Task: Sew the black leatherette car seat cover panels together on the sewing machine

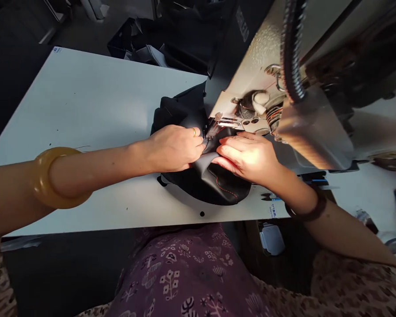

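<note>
A black leather-like piece [218,189] with orange-red stitching lies bunched on the white sewing table, partly under the needle area of a sewing machine [247,88]. My left hand [176,147], with a ring on one finger, is closed on a fold of it just left of the presser foot [211,130]. On the other side, my right hand [247,156] pinches the same piece near the foot, under the machine's light. Between the hands a grey fold of the material rises. The fingertips of both hands are partly hidden by the folds.
The white table [102,101] spreads left of the machine. A braided cable [292,53] and a clear plastic guard [317,127] hang at the right. Small snips [269,197] lie by the table's front right. Dark material in a crate [122,39] stands behind.
</note>
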{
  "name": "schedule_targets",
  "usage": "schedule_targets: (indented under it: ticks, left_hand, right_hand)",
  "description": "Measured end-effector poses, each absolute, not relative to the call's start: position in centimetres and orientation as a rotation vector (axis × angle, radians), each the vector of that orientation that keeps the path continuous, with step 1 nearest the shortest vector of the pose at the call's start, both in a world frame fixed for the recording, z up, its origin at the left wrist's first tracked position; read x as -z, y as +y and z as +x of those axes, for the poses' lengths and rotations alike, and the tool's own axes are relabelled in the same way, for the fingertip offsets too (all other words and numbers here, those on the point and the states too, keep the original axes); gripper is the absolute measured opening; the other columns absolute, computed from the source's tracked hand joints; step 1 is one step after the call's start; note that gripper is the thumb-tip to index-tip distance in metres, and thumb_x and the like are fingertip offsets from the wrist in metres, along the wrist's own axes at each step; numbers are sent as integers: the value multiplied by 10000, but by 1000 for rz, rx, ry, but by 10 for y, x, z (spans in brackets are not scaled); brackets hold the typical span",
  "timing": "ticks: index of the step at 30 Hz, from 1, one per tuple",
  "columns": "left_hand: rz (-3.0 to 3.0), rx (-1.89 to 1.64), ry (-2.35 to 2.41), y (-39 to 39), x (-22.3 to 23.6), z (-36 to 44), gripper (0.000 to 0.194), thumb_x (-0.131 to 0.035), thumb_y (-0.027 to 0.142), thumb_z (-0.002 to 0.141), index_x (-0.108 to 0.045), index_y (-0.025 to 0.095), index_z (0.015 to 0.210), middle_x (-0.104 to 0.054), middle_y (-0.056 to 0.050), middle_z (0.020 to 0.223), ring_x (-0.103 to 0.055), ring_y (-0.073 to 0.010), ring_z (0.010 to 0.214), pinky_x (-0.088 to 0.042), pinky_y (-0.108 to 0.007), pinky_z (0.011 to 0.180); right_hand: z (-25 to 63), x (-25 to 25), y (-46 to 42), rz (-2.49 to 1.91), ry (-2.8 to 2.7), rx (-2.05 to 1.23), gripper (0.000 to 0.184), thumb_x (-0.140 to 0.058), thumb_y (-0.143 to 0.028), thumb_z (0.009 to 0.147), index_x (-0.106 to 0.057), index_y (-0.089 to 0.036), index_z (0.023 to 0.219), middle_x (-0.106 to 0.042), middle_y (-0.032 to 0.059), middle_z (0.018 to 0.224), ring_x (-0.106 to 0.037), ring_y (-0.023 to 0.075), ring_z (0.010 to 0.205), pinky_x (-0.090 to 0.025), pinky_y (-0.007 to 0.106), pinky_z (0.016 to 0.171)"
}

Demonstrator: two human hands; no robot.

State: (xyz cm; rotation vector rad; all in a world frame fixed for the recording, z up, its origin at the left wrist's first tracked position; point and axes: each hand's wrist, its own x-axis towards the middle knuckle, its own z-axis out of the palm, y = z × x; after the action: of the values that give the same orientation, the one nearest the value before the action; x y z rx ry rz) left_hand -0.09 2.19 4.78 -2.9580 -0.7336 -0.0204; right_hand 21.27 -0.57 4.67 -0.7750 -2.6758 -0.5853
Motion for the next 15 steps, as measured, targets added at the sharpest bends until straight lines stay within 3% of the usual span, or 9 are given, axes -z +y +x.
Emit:
schedule_targets:
  ticks: [3, 5, 7, 10, 13, 15]
  left_hand:
    - [-2897, -25, -700, 22, -49, 2, 319, -465, 160, 776, -645, 129, 1037, -665, -98, 925, -585, -223, 903, -451, -318, 684]
    - [-2883, -1, -663, 23, -47, 1, 312, -463, 161, 778, -650, 134, 1026, -668, -93, 945, -590, -223, 933, -462, -318, 720]
    - [-2925, 48, -581, 26, -44, 0, 303, -469, 155, 778, -658, 140, 1015, -669, -81, 1023, -586, -214, 997, -464, -321, 824]
    - [-3050, 147, -483, 33, -40, -2, 316, -474, 137, 777, -657, 151, 1035, -651, -50, 1142, -577, -185, 1072, -410, -319, 981]
    - [-3102, 153, -550, 36, -40, -5, 328, -455, 149, 787, -647, 182, 1050, -679, -22, 1065, -602, -167, 1026, -438, -297, 936]
    - [-3070, 97, -625, 36, -42, -6, 332, -452, 182, 793, -631, 192, 1073, -691, -16, 995, -605, -176, 1010, -463, -287, 864]
  right_hand:
    - [219, -45, -4, -825, -2688, 529, 241, -462, -340, 919, -608, -149, 935, -679, 62, 889, -614, 169, 781, -459, 282, 701]
    - [228, -44, -12, -826, -2673, 454, 225, -471, -256, 903, -588, -114, 1032, -669, 101, 993, -617, 194, 923, -483, 299, 789]
    - [240, -43, -23, -816, -2678, 393, 275, -450, -138, 858, -560, -88, 1105, -644, 131, 1091, -583, 212, 1061, -485, 335, 876]
    - [257, -45, -40, -865, -2798, 272, 409, -423, -46, 742, -565, -125, 1116, -628, 117, 1151, -548, 227, 1141, -489, 386, 877]
    - [258, -45, -47, -1001, -2958, 169, 570, -438, -25, 656, -531, -173, 1199, -582, 71, 1255, -487, 253, 1226, -473, 421, 867]
    - [253, -43, -46, -1003, -3042, 162, 544, -465, -45, 654, -544, -185, 1174, -572, 57, 1275, -470, 262, 1242, -461, 425, 862]
